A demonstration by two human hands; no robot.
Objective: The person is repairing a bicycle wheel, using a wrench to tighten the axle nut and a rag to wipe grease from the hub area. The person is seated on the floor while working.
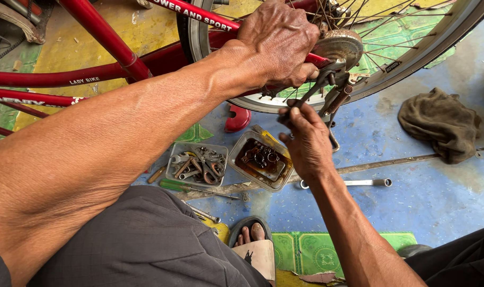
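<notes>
Worn blue floor (428,207), yellow patch (146,32), daylight

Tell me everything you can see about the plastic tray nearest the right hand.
The clear plastic tray is rectangular with rounded corners and sits tilted on the blue floor, beside a second tray of wrenches. Dark brown oily liquid pools inside it, with rusty metal parts soaking there. The right hand hovers just above its far edge, not visibly touching it.

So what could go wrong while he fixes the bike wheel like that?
The wrench might slip off the nut, and the left hand or right hand could hit the spokes. A loosened small part could drop and roll away on the floor. A knee might also knock the oily tray of parts.
</notes>
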